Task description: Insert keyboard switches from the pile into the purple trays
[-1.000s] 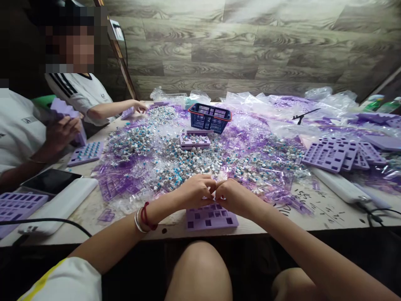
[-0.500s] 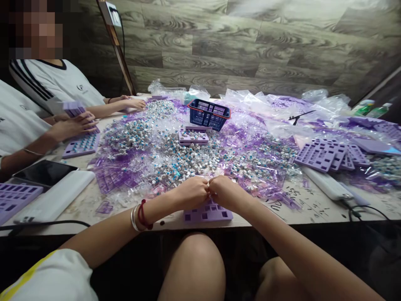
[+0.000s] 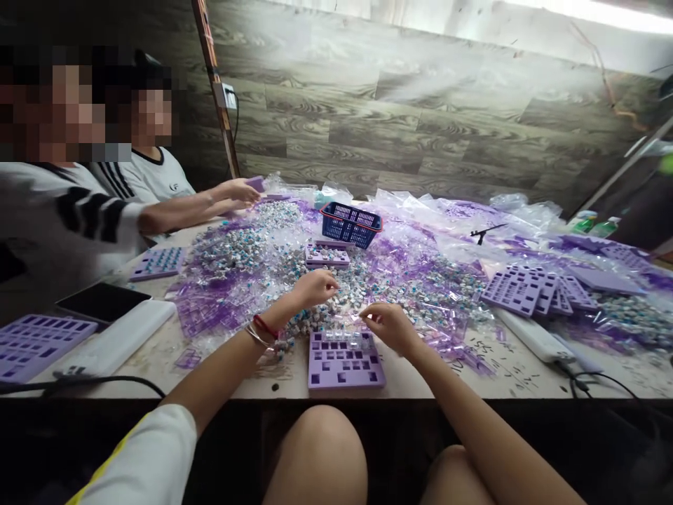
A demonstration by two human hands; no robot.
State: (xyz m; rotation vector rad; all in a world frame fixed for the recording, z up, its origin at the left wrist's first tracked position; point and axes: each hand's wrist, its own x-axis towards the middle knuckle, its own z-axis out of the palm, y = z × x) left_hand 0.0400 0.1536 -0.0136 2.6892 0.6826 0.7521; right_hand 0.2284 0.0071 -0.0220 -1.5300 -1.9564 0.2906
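Note:
A purple tray with square holes (image 3: 347,375) lies flat at the table's front edge, with several clear pieces (image 3: 344,339) along its back rows. Past the tray, my left hand (image 3: 317,287) is over the pile of small white and blue parts (image 3: 299,322), its fingers curled together; what they pinch is too small to make out. My right hand (image 3: 389,324) hovers by the tray's back right corner, thumb and forefinger brought together at something I cannot make out. The two hands are apart.
Behind the pile stands a dark blue basket (image 3: 350,226) near stacked purple trays (image 3: 327,258). More purple trays (image 3: 512,289) and a white power bank (image 3: 536,337) lie right. At left are a black tablet (image 3: 104,303), a white bar (image 3: 123,337) and two people, one reaching across.
My hands have parted; the left moved forward over the pile, the right slightly right, uncovering the tray. The view has shifted upward. A person at left has stretched an arm toward the back.

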